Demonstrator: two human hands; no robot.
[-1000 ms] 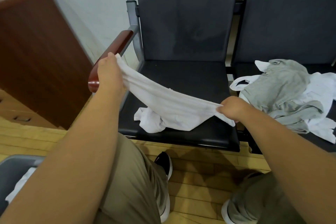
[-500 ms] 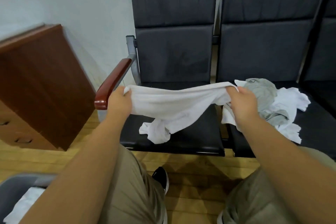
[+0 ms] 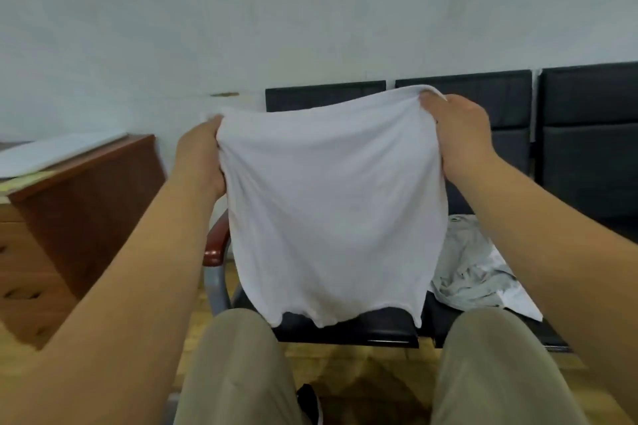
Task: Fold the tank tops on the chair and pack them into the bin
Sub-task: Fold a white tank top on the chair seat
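Both hands are raised in front of the person, each clenched on cloth. The left hand (image 3: 202,152) grips one upper corner of a white tank top (image 3: 331,203), fingers curled round a bunched edge; the right hand (image 3: 459,134) grips the opposite upper corner in the same way and sits a little higher. Between them the top edge of the garment is pulled fairly taut, and the rest hangs down as a broad, smooth sheet. Its wavy lower hem ends just above the front of a black chair seat (image 3: 362,328) and does not seem to touch it. The hanging cloth hides most of that chair's backrest.

On the next seat to the right lies a crumpled pile of grey and white garments (image 3: 473,269), partly covered by the right forearm. A reddish wooden armrest (image 3: 215,247) on a grey metal frame shows just left of the held tank top. Farther left stands a wooden cabinet (image 3: 86,210) with drawers and white sheets of paper (image 3: 51,155) on its top. The person's knees in khaki trousers (image 3: 238,366) fill the bottom of the view, with a dark shoe (image 3: 309,400) between them on the wooden floor (image 3: 362,376).
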